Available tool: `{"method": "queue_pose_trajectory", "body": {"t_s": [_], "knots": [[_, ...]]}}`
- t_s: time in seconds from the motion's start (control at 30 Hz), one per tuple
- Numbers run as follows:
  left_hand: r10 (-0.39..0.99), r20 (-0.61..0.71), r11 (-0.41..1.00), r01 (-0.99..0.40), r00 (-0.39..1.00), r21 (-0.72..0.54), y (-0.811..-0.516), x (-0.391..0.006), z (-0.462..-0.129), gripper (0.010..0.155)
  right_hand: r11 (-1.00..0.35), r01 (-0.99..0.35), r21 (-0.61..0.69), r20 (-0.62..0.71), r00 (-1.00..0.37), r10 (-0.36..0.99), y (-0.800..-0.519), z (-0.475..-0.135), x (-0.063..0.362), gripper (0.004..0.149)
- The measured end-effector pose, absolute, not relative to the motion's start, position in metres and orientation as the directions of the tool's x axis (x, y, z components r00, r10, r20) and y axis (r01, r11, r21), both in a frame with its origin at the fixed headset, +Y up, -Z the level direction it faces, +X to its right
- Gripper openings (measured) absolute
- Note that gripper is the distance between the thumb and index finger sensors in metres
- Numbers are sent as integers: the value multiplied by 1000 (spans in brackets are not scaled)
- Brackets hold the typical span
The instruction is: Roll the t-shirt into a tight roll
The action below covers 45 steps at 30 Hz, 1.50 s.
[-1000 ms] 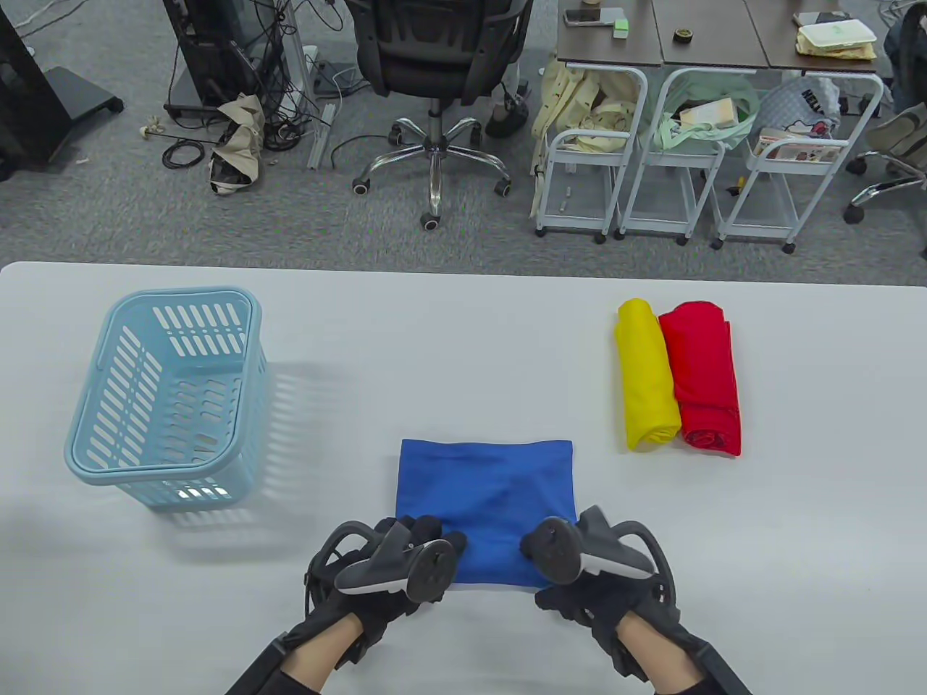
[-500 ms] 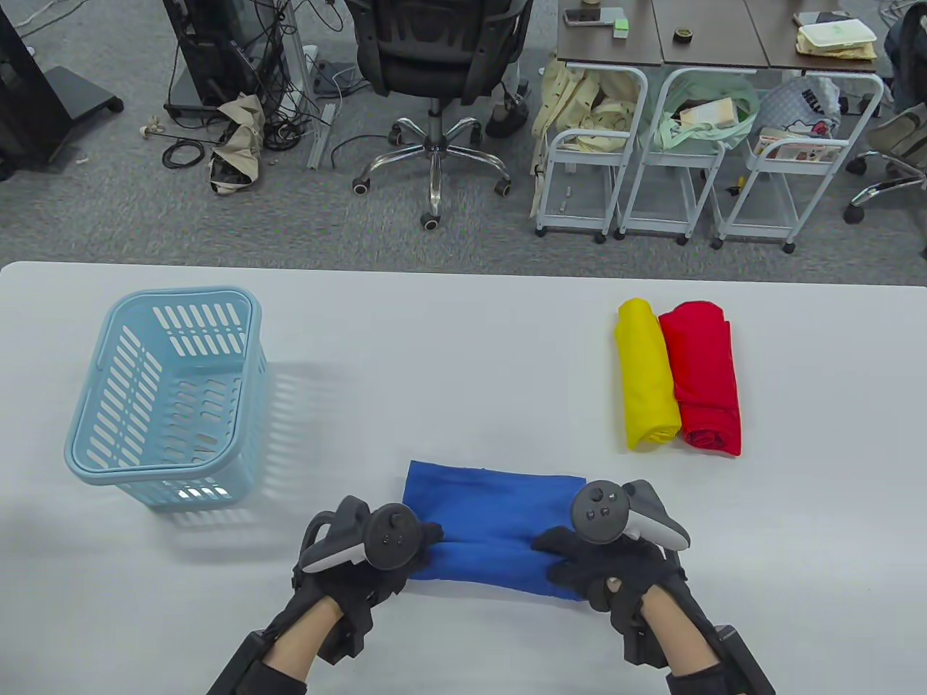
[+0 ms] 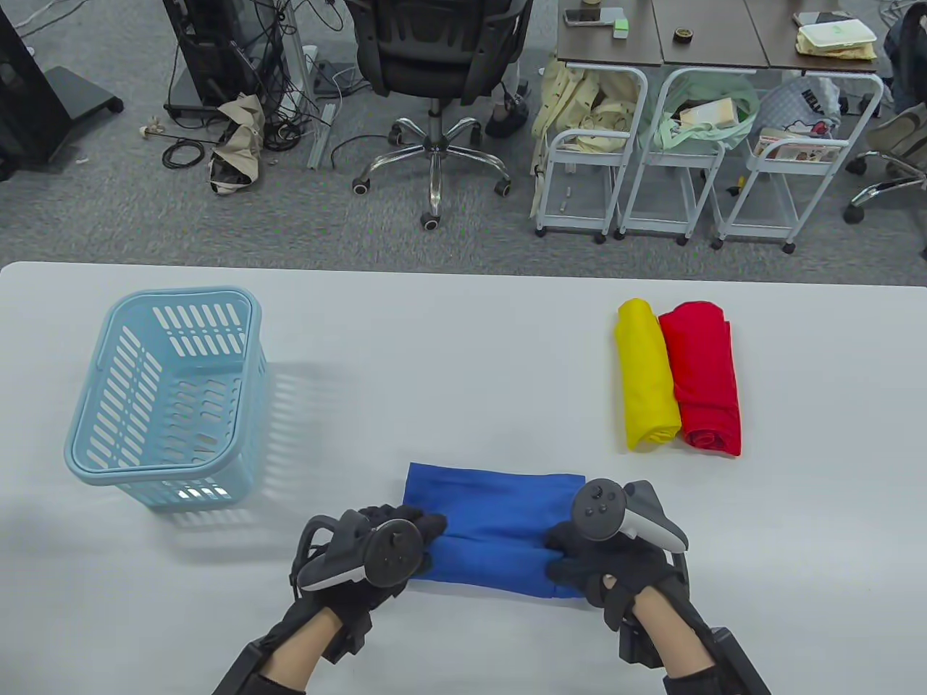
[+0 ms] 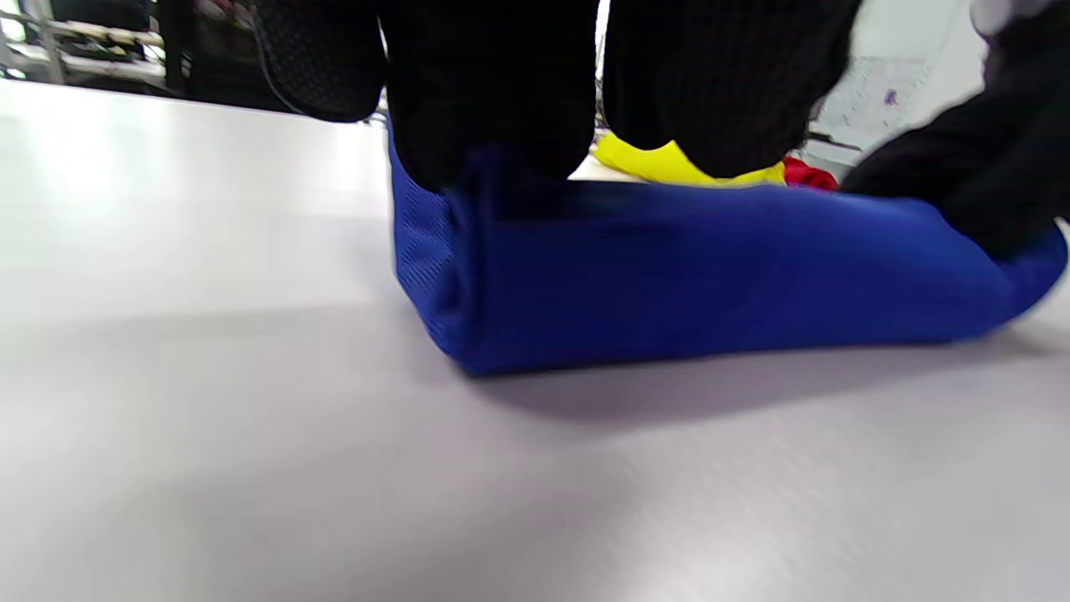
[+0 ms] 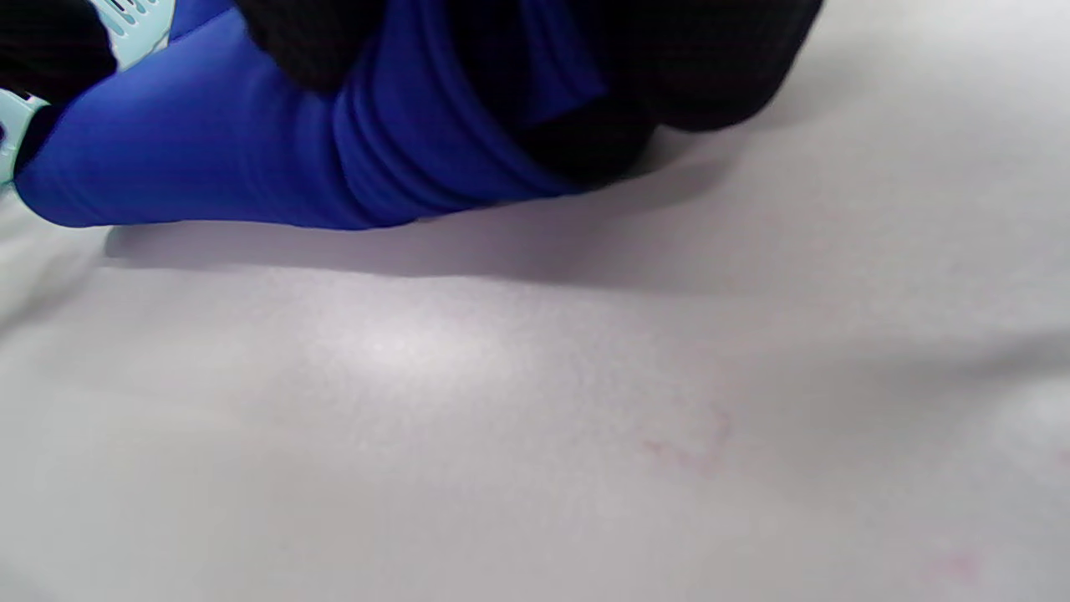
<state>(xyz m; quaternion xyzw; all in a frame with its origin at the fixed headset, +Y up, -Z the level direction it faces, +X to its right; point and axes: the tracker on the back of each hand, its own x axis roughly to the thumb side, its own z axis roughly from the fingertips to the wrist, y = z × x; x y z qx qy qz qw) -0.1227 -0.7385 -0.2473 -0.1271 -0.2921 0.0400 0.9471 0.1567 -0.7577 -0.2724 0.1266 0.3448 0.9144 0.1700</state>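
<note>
White bench (image 3: 463, 340). Blue t-shirt (image 3: 500, 514) at its near edge, half rolled. Left hand (image 3: 376, 554) and right hand (image 3: 608, 561) curl fingers over the roll's ends. Basket (image 3: 166, 391) far left of shirt; yellow roll (image 3: 644, 373), red roll (image 3: 702, 376) beyond-right.

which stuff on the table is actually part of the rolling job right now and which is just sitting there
In the job:
- blue t-shirt, near edge already rolled
- left hand, gripping the roll's left end
- right hand, gripping its right end

Just lying about:
- light blue basket, on the left
- yellow roll and red roll, touching side by side at far right
</note>
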Motion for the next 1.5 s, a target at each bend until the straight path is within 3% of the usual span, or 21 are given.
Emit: {"method": "queue_pose_trajectory", "body": {"t_s": [0.07, 0.1, 0.23, 0.27, 0.33, 0.4, 0.43, 0.47, 0.5, 0.53, 0.67, 0.73, 0.83, 0.9, 1.07, 1.17, 1.27, 1.33, 1.4, 1.43, 1.5], "knots": [[29, 561, 947, 157, 828, -280, -753, -114, -249, 65, -730, -209, 651, 100, -929, 356, -755, -272, 158, 62], [-36, 564, 932, 231, 825, -278, -758, -113, -252, 70, -790, -155, 594, 80, -965, 249, -748, -270, 160, 64], [46, 551, 940, 151, 833, -307, -759, -116, -256, 70, -931, 169, 322, 84, -985, -149, -714, -262, 160, 62], [37, 551, 942, 155, 834, -298, -759, -116, -255, 70, -938, 147, 314, 134, -985, -110, -710, -260, 158, 61], [5, 556, 940, 185, 831, -286, -760, -116, -255, 72, -912, -19, 409, 310, -937, 159, -712, -256, 149, 63], [-4, 546, 941, 188, 838, -282, -761, -116, -256, 72, -858, -67, 510, 363, -887, 285, -729, -252, 133, 71], [-13, 547, 943, 193, 837, -272, -760, -116, -257, 71, -841, -14, 540, 392, -880, 267, -740, -251, 124, 75], [-30, 541, 943, 203, 840, -263, -760, -118, -258, 70, -835, 133, 534, 400, -910, 111, -753, -246, 116, 81], [-40, 542, 943, 212, 840, -258, -760, -119, -258, 69, -830, 209, 517, 430, -902, 40, -758, -245, 110, 84], [-34, 542, 944, 205, 840, -259, -760, -120, -259, 69, -848, 218, 482, 432, -902, 13, -756, -244, 107, 84], [44, 525, 956, 117, 850, -269, -753, -129, -263, 62, -863, 105, 495, 392, -913, 114, -749, -250, 111, 69], [171, 514, 951, -4, 841, -310, -750, -135, -267, 60, -850, 52, 525, 381, -907, 180, -744, -255, 119, 64], [445, 403, 845, -227, 800, -484, -752, -149, -273, 57, -738, -128, 663, 281, -871, 403, -749, -262, 140, 63], [481, 370, 820, -259, 795, -510, -754, -151, -273, 58, -677, -205, 707, 208, -854, 476, -755, -266, 148, 61], [80, 508, 970, 50, 858, -238, -744, -135, -259, 60, -692, -182, 699, 223, -863, 453, -755, -266, 146, 59], [130, 532, 963, 20, 837, -267, -744, -130, -255, 71, -665, -211, 716, 202, -850, 487, -757, -269, 150, 59], [-72, 553, 967, 195, 830, -167, -750, -121, -253, 71, -665, -226, 712, 185, -853, 488, -756, -269, 152, 60], [-182, 569, 957, 278, 802, -86, -754, -116, -255, 69, -759, -185, 624, 183, -910, 373, -745, -265, 151, 61], [-118, 566, 963, 233, 816, -135, -754, -114, -257, 64, -896, -54, 440, 197, -968, 155, -726, -259, 146, 65], [-73, 562, 968, 193, 824, -158, -753, -116, -258, 62, -922, -16, 386, 225, -968, 110, -721, -257, 144, 64], [75, 538, 967, 71, 840, -246, -752, -123, -263, 59, -928, -22, 372, 363, -917, 167, -716, -252, 135, 69]]}}
